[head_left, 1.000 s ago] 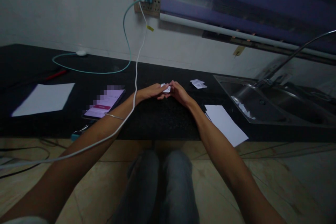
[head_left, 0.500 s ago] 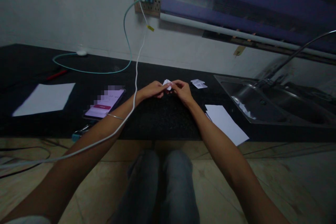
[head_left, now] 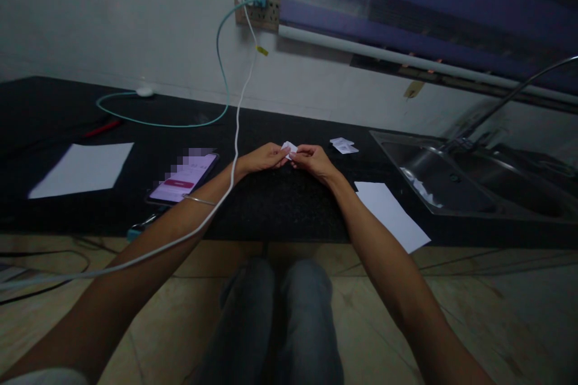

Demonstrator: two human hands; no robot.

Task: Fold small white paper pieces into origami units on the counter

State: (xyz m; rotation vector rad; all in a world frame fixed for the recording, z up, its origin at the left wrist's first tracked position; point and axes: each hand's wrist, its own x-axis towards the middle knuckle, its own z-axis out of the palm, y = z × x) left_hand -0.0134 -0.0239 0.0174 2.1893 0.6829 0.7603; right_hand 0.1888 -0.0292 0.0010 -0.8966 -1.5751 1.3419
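Over the black counter, a small folded piece of white paper point(head_left: 289, 147) is pinched between my two hands. My left hand point(head_left: 268, 157) grips its left side with thumb and fingers closed. On the other side, my right hand point(head_left: 315, 162) holds the paper's lower right edge in a pinch. The fingers partly cover the paper, so its full shape is hidden. A few small folded white papers point(head_left: 344, 145) lie to the right, beyond my right hand.
White sheets point(head_left: 389, 214) lie beside my right forearm, another sheet point(head_left: 83, 169) at left. A lit phone point(head_left: 185, 177) rests by my left forearm. A white cable point(head_left: 236, 132) crosses that forearm. A metal sink point(head_left: 433, 175) is at right; a red-handled object point(head_left: 103, 127) lies far left.
Both hands still hold the small paper. My fingers have shifted on it, the right hand's now lower, and more of its white face shows. The whole view has moved slightly.
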